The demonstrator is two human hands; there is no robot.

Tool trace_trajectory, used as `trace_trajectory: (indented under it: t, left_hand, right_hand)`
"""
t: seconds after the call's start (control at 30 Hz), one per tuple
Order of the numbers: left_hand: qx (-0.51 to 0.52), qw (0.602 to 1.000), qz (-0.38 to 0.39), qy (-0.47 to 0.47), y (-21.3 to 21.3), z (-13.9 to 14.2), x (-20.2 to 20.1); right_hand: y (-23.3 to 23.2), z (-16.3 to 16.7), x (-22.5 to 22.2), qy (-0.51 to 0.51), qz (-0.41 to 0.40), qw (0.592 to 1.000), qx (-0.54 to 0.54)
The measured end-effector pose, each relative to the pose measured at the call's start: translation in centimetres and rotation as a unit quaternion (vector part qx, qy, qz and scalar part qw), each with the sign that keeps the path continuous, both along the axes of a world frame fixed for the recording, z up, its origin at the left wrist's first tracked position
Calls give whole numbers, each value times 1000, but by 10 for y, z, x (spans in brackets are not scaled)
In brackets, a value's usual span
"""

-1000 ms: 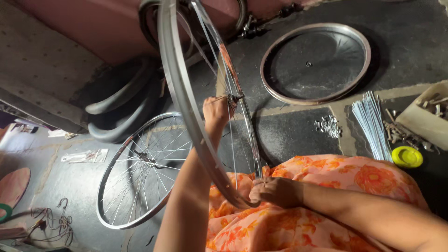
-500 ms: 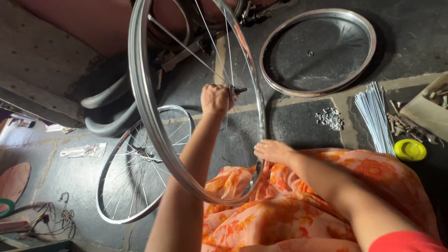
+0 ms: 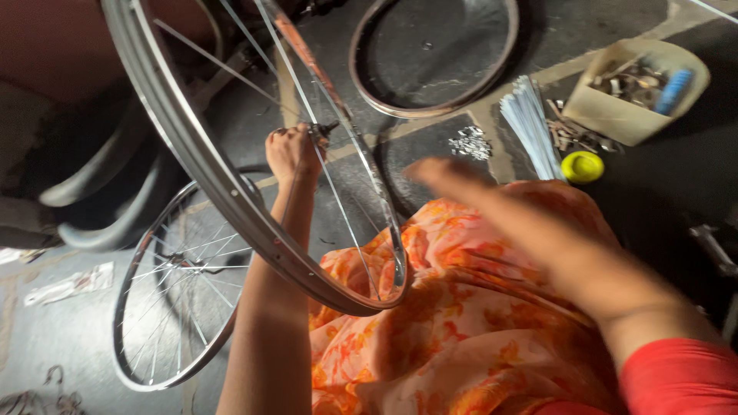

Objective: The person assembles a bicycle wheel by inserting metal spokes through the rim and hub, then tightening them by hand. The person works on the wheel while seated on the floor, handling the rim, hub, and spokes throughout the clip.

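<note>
A silver bicycle wheel rim (image 3: 223,196) stands upright on my lap, which is covered by orange flowered cloth (image 3: 461,307). Thin spokes run from the rim to a hub (image 3: 324,131) in its middle. My left hand (image 3: 290,151) reaches through the rim and grips the hub. My right hand (image 3: 442,175) is blurred, off the rim, stretched out to the right above the cloth with fingers apart and nothing in it.
A spoked wheel (image 3: 173,292) lies flat on the floor at the left. A bare rim (image 3: 434,54) lies at the top. A bundle of loose spokes (image 3: 530,123), a pile of small nipples (image 3: 470,143), a yellow lid (image 3: 582,166) and a beige tub of parts (image 3: 642,81) sit at the right. Black tyres (image 3: 100,192) lie at the left.
My right hand has let go of the rim's lower edge and swung up and to the right. The left hand stays on the hub. The view has shifted closer.
</note>
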State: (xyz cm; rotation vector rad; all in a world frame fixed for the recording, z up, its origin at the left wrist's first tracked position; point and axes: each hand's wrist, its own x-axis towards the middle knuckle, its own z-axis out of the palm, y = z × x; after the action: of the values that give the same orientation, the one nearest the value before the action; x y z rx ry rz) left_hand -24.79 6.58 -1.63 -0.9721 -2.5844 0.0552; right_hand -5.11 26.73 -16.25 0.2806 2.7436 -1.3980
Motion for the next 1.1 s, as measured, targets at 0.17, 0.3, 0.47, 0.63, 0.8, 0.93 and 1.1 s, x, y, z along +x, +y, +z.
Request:
trace_trajectory:
  t: [0.17, 0.3, 0.47, 0.63, 0.8, 0.93, 1.1]
  left_hand:
    - [3, 1000, -2, 15, 1, 0, 8]
    - [6, 1000, 10, 4, 4, 7, 18]
    - [-10, 1000, 10, -14, 12, 13, 25]
    - [-12, 1000, 12, -23, 18, 8, 24]
    - [20, 999, 8, -27, 11, 3, 20]
    - [44, 998, -16, -33, 3, -2, 15]
    - [68, 997, -32, -8, 6, -15, 9]
  right_hand:
    - [137, 4, 94, -92, -212, 948, 220]
    - [161, -14, 132, -229, -210, 912, 267]
    - [159, -30, 124, -198, -205, 920, 270]
    - [164, -29, 111, -212, -168, 919, 287]
    - [166, -37, 126, -115, -224, 949, 188]
    - [164, -40, 131, -18, -276, 946, 168]
    - [146, -3, 91, 196, -277, 937, 86]
